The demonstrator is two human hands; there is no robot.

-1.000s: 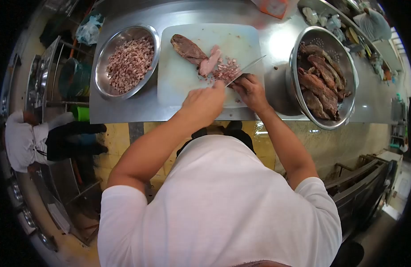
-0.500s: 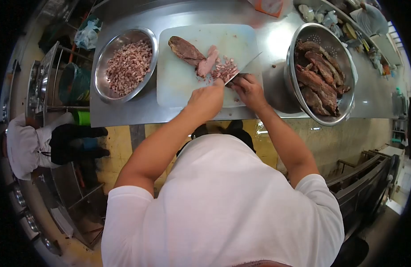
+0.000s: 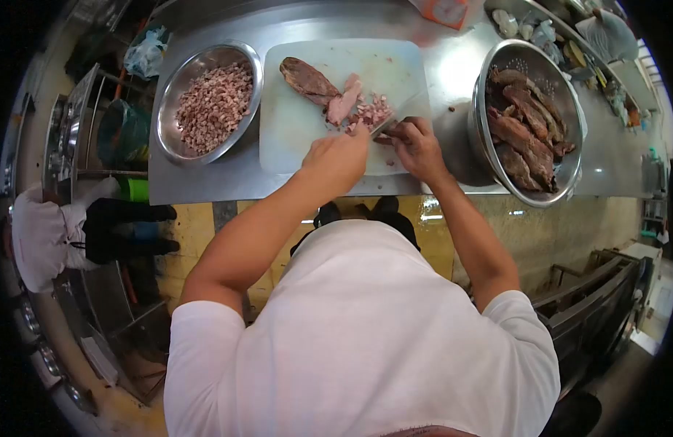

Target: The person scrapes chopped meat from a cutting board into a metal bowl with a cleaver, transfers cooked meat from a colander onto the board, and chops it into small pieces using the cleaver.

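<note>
My left hand (image 3: 335, 159) is closed round the handle of a knife, its blade (image 3: 384, 125) pointing up and to the right and blurred by motion. On the other side of the blade, my right hand (image 3: 418, 149) pinches a dark piece of meat (image 3: 384, 139), mostly hidden by the fingers. Both hands are over the near part of a white cutting board (image 3: 289, 138). Just beyond the blade lies a pile of diced meat (image 3: 371, 111). Beside it rest a pale pink slice (image 3: 344, 103) and a larger dark-crusted chunk of meat (image 3: 307, 80).
Left of the board stands a steel bowl (image 3: 164, 131) filled with diced meat. A steel colander (image 3: 486, 156) with several large meat pieces sits at the right. An orange kitchen scale (image 3: 447, 11) is at the back of the steel table (image 3: 205, 186). Another person (image 3: 49, 237) bends at far left.
The knife blade has gone from sharp to smeared as it moves against the meat. Both hands have shifted slightly. The whole view has moved a few pixels.
</note>
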